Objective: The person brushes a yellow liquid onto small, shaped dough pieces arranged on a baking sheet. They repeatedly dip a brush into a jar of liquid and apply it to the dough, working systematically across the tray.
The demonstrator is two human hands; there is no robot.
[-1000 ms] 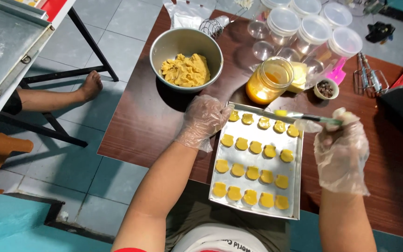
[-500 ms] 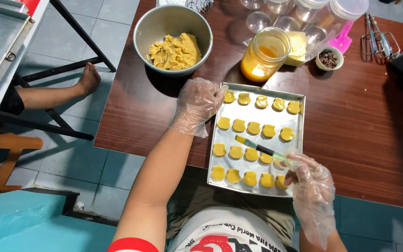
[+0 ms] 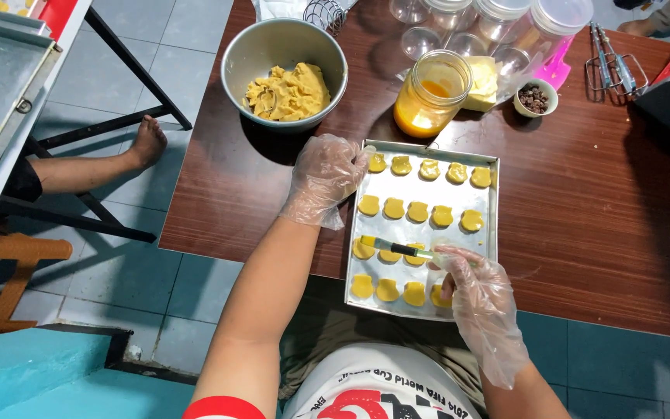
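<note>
Gloved right hand (image 3: 471, 291) grips a slim green-handled brush (image 3: 401, 248) lying crosswise over the rectangular metal baking tray (image 3: 493, 203), bristles toward the tray's left edge, where the gloved left hand (image 3: 326, 178) rests loosely open.

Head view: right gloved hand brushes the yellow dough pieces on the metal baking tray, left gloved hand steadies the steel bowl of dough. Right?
Not quite. In the head view the left gloved hand rests on the metal baking tray's top-left corner, apart from the steel bowl. The right gloved hand does hold the green-handled brush over the yellow dough pieces.

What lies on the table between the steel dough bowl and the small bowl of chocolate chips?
In the head view, a glass jar of yellow liquid and a butter block sit between the dough bowl and the chip bowl.
</note>
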